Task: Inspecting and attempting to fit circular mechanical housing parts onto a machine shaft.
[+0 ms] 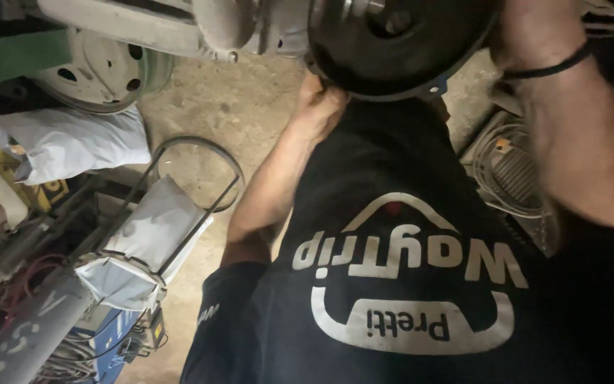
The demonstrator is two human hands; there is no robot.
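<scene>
Concrete floor [250, 99] under white sack [65, 142]

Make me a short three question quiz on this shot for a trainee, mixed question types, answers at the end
1. True or false: the left hand touches the lower rim of the round black metal part.
2. What does the right forearm wear at the wrist? A) a watch B) a thin black band C) a glove
3. What light, round thing lies on the concrete floor at upper left?

Key:
1. True
2. B
3. A pale wheel rim
</scene>
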